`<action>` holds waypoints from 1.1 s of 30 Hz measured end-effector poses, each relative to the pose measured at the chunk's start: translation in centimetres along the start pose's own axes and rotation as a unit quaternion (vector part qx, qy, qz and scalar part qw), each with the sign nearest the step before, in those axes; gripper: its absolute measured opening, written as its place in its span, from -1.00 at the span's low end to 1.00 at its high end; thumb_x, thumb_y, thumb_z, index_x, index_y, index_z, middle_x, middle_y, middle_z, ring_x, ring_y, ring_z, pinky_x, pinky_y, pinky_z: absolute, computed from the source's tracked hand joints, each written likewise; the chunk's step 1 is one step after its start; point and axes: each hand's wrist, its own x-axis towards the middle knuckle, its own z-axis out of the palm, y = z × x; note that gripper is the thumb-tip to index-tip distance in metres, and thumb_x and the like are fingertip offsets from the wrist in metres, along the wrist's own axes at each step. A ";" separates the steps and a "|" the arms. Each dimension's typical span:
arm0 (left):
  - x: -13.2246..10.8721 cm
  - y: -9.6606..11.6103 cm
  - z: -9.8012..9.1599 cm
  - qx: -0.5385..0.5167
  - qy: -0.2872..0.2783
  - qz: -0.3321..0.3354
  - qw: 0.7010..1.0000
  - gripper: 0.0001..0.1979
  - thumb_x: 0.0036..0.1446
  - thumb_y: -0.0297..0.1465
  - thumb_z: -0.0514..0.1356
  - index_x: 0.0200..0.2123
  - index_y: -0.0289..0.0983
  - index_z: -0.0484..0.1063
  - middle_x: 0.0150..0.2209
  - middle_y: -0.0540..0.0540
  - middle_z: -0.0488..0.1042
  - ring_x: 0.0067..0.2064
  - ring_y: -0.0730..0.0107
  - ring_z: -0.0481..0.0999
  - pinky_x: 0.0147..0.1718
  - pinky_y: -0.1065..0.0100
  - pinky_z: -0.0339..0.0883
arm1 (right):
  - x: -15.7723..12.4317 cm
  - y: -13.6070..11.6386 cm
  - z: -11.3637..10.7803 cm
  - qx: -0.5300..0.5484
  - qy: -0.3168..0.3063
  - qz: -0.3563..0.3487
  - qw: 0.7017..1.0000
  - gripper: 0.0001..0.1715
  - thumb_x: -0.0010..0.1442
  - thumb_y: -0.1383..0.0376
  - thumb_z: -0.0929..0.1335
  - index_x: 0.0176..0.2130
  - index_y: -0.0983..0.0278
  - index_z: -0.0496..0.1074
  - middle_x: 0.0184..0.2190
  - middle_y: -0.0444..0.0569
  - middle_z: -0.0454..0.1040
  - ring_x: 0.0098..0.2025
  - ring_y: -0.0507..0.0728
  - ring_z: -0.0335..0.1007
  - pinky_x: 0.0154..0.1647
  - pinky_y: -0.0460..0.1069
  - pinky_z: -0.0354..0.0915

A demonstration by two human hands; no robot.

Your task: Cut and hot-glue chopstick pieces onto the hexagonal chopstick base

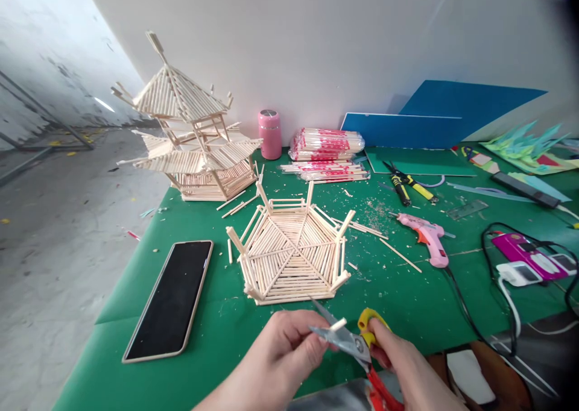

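My left hand pinches a short wooden stick near the table's front edge. My right hand is closed on scissors with yellow and red handles; their blades are apart around the stick. Just beyond the hands lies a flat hexagonal frame of wooden sticks with upright posts at its corners. A two-tiered stick pagoda stands at the back left of the green table.
A black phone lies at the left. Packs of chopsticks and a pink cup sit near the wall. A pink glue gun, yellow pliers, a power strip, black cables and blue boards fill the right side.
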 end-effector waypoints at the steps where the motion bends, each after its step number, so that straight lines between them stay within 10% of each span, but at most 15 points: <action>1: 0.1 -0.1 0.3 0.075 0.042 0.061 0.994 -0.68 0.16 -0.23 0.01 -0.42 -0.32 0.43 -0.60 0.01 0.25 -0.58 0.52 0.14 -0.61 0.46 0.00 | 0.0 0.2 0.2 -0.003 0.005 0.007 1.000 -0.37 -0.14 0.34 0.36 -0.01 0.24 0.30 -0.21 0.02 0.51 -0.16 0.21 0.46 -0.23 -0.08 0.40; 5: 0.4 -0.1 0.8 0.250 0.111 0.223 0.936 -0.71 0.19 -0.38 -0.07 -0.44 -0.30 0.39 -0.51 -0.11 0.40 -0.49 0.40 0.30 -0.48 0.39 0.14 | -0.5 0.9 0.5 -0.013 0.011 0.026 1.000 -0.27 -0.13 0.37 0.33 0.09 0.30 0.21 -0.17 0.07 0.49 -0.13 0.20 0.44 -0.23 -0.10 0.39; 9: 0.4 0.8 -0.2 0.088 -0.010 0.078 0.993 -0.68 0.19 -0.25 -0.01 -0.42 -0.30 0.43 -0.54 -0.04 0.34 -0.52 0.47 0.23 -0.56 0.45 0.09 | -0.6 0.4 0.1 -0.016 0.002 0.021 1.000 -0.27 -0.12 0.35 0.31 0.09 0.34 0.18 -0.15 0.12 0.47 -0.13 0.19 0.43 -0.25 -0.10 0.39; 15: 0.2 0.7 -0.5 -0.075 -0.045 -0.034 0.996 -0.67 0.09 -0.16 0.10 -0.45 -0.33 0.42 -0.59 0.05 0.20 -0.59 0.58 0.06 -0.66 0.50 -0.08 | 0.2 -0.6 -0.5 0.002 -0.030 -0.003 1.000 -0.47 -0.13 0.32 0.29 -0.08 0.33 0.35 -0.25 0.11 0.52 -0.22 0.21 0.48 -0.29 -0.06 0.40; 23: 0.4 0.5 1.3 0.250 0.120 0.190 0.942 -0.76 0.15 -0.50 -0.01 -0.53 -0.30 0.33 -0.57 -0.01 0.32 -0.53 0.48 0.23 -0.51 0.45 0.14 | -0.3 0.6 0.2 -0.045 0.024 0.038 0.998 -0.26 -0.07 0.25 0.34 0.11 0.35 0.19 -0.14 0.13 0.48 -0.09 0.24 0.42 -0.16 -0.04 0.37; 28: 0.3 1.1 0.1 0.040 0.001 0.044 0.998 -0.77 0.15 -0.34 0.06 -0.42 -0.29 0.47 -0.48 -0.04 0.43 -0.47 0.47 0.31 -0.48 0.47 0.18 | -0.8 1.5 0.2 -0.073 0.020 0.002 0.997 -0.19 -0.09 0.19 0.36 0.14 0.31 0.16 -0.09 0.13 0.45 -0.09 0.26 0.41 -0.16 -0.02 0.37; 33: 0.4 1.1 -0.7 -0.107 -0.029 -0.055 0.992 -0.72 -0.02 -0.18 0.21 -0.50 -0.31 0.48 -0.60 0.03 0.28 -0.56 0.55 0.13 -0.62 0.50 -0.01 | -0.3 0.4 -0.4 -0.066 -0.013 -0.002 0.998 -0.32 -0.09 0.25 0.32 0.06 0.35 0.25 -0.14 0.16 0.47 -0.14 0.24 0.44 -0.19 -0.02 0.38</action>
